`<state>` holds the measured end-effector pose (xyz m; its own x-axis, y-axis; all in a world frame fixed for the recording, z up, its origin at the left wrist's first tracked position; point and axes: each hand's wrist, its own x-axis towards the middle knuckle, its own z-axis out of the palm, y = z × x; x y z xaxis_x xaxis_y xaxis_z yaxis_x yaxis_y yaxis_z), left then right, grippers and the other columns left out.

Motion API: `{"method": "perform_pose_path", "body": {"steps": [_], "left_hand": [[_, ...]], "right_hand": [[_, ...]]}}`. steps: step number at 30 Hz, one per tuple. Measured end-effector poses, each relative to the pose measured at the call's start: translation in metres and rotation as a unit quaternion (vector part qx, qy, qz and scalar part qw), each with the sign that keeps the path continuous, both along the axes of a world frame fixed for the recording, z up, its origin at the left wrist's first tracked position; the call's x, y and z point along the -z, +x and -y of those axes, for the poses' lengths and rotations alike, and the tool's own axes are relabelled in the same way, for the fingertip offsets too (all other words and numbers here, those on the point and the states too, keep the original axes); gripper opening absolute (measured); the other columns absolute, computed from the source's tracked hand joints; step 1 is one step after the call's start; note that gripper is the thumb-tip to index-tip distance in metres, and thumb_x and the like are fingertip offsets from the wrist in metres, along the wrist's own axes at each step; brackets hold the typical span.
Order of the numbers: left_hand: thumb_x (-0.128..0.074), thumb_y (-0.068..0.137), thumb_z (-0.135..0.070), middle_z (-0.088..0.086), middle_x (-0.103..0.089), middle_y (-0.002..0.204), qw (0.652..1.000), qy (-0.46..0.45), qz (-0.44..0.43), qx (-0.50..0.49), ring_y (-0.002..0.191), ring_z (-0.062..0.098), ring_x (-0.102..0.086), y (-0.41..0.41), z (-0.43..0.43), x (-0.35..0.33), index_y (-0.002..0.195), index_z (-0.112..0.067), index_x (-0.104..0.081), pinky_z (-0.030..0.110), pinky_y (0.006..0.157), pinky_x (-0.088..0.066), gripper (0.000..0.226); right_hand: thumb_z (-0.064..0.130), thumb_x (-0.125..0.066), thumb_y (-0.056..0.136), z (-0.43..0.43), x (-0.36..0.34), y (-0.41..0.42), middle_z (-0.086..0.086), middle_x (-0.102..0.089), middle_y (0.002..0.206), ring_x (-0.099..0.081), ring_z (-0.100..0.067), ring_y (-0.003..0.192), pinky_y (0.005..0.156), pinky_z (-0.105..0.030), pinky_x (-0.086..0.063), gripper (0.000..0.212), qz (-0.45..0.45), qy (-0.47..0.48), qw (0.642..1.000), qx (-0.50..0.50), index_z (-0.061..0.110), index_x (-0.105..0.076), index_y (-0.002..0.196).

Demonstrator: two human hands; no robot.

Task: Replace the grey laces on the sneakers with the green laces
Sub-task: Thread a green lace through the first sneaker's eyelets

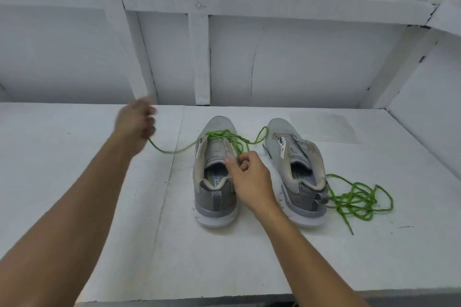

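Two grey sneakers stand side by side on the white table, toes pointing away from me. The left sneaker [216, 172] has a green lace [225, 135] running through its front eyelets. My left hand [136, 125], blurred, grips one end of that lace and holds it out to the left of the shoe. My right hand [250, 179] pinches the right edge of the left sneaker's opening, with the lace's other strand running by its fingers. The right sneaker [296, 169] has no lace in it. A second green lace [359, 199] lies in a loose heap to its right.
The white table [99, 169] has a white panelled wall [274, 62] behind it and a side wall at the right. The table's front edge runs across the bottom of the view.
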<state>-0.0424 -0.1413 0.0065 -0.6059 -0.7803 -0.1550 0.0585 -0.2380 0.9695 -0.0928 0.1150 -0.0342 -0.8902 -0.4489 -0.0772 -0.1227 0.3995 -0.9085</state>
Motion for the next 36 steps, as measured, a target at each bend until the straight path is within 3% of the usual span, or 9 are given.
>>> {"method": "perform_pose_path", "body": {"steps": [3, 5, 7, 11, 14, 18, 23, 32, 36], "left_hand": [[-0.050, 0.099, -0.019, -0.007, -0.063, 0.066, 0.845, -0.369, 0.284, 0.263, 0.055, 0.009, -0.053, -0.012, -0.052, 0.020, 0.103, -0.026, -0.059, 0.020, 0.050, -0.036, 0.012], [-0.048, 0.100, -0.026, -0.004, -0.066, 0.069, 0.774, -0.469, 0.331, 0.267, 0.063, 0.013, -0.059, -0.011, -0.060, 0.028, 0.095, -0.021, -0.059, 0.023, 0.056, -0.039, 0.013], [-0.049, 0.100, -0.024, 0.002, -0.069, 0.073, 0.786, -0.459, 0.346, 0.229, 0.059, 0.012, -0.056, -0.005, -0.044, 0.021, 0.095, -0.015, -0.062, 0.024, 0.054, -0.038, 0.017], [-0.052, 0.096, -0.015, -0.006, -0.068, 0.054, 0.920, -0.259, 0.293, -0.020, 0.052, 0.016, -0.042, 0.018, 0.031, -0.009, 0.101, -0.004, -0.064, 0.024, 0.048, -0.029, 0.017], [-0.049, 0.095, -0.015, 0.007, -0.075, 0.091, 0.884, -0.292, 0.358, -0.077, 0.067, 0.024, -0.053, 0.027, 0.049, -0.016, 0.124, -0.004, -0.055, 0.028, 0.055, -0.038, 0.032], [-0.054, 0.099, -0.027, -0.002, -0.072, 0.079, 0.838, -0.400, 0.335, 0.162, 0.073, 0.018, -0.054, 0.004, -0.022, -0.005, 0.153, -0.022, -0.022, 0.027, 0.064, -0.041, 0.063], [-0.045, 0.100, -0.024, -0.003, -0.069, 0.074, 0.742, -0.514, 0.354, 0.246, 0.070, 0.011, -0.062, -0.022, -0.063, 0.019, 0.106, -0.013, -0.067, 0.027, 0.067, -0.043, 0.025], [-0.044, 0.096, -0.024, 0.015, -0.070, 0.092, 0.721, -0.528, 0.447, 0.038, 0.088, 0.036, -0.061, 0.006, 0.036, -0.013, 0.088, -0.007, -0.064, 0.038, 0.075, -0.051, 0.027], [-0.049, 0.096, -0.021, 0.005, -0.075, 0.085, 0.754, -0.506, 0.418, 0.028, 0.105, 0.030, -0.062, 0.005, 0.024, -0.014, 0.125, -0.009, -0.054, 0.037, 0.082, -0.048, 0.032]], "right_hand": [[0.045, -0.060, 0.092, 0.001, 0.004, 0.001, 0.002, -0.052, 0.080, -0.055, -0.016, 0.073, 0.058, -0.022, -0.036, 0.028, -0.016, -0.011, 1.000, 0.009, 0.019, -0.053, 0.096], [0.044, -0.061, 0.092, 0.000, 0.005, 0.002, 0.003, -0.051, 0.079, -0.050, -0.012, 0.070, 0.057, -0.019, -0.034, 0.027, -0.017, -0.022, 1.000, 0.014, 0.019, -0.054, 0.097], [0.043, -0.062, 0.091, -0.001, 0.007, 0.002, 0.003, -0.051, 0.079, -0.049, -0.010, 0.069, 0.056, -0.017, -0.034, 0.026, -0.016, -0.037, 0.999, 0.021, 0.019, -0.054, 0.096], [0.042, -0.064, 0.090, -0.001, 0.009, 0.003, 0.003, -0.050, 0.076, -0.047, -0.010, 0.067, 0.055, -0.013, -0.035, 0.023, -0.016, -0.055, 0.998, 0.029, 0.021, -0.054, 0.091], [0.042, -0.063, 0.091, -0.001, 0.010, 0.003, 0.002, -0.050, 0.078, -0.048, -0.011, 0.069, 0.055, -0.014, -0.033, 0.023, -0.020, -0.056, 0.998, 0.028, 0.021, -0.054, 0.092], [0.043, -0.063, 0.090, 0.000, 0.011, 0.003, 0.000, -0.052, 0.080, -0.050, -0.014, 0.073, 0.059, -0.019, -0.034, 0.024, -0.024, -0.056, 0.998, 0.030, 0.021, -0.054, 0.093], [0.045, -0.063, 0.090, 0.000, 0.012, 0.003, 0.000, -0.054, 0.083, -0.052, -0.015, 0.076, 0.062, -0.021, -0.035, 0.027, -0.029, -0.053, 0.998, 0.030, 0.020, -0.055, 0.094], [0.041, -0.064, 0.091, -0.001, 0.012, 0.002, 0.005, -0.051, 0.077, -0.049, -0.011, 0.072, 0.058, -0.017, -0.034, 0.022, -0.023, -0.063, 0.997, 0.030, 0.022, -0.054, 0.089], [0.042, -0.064, 0.091, -0.001, 0.012, 0.001, 0.006, -0.051, 0.077, -0.049, -0.009, 0.069, 0.055, -0.013, -0.034, 0.022, -0.022, -0.059, 0.998, 0.027, 0.022, -0.053, 0.089]]}}
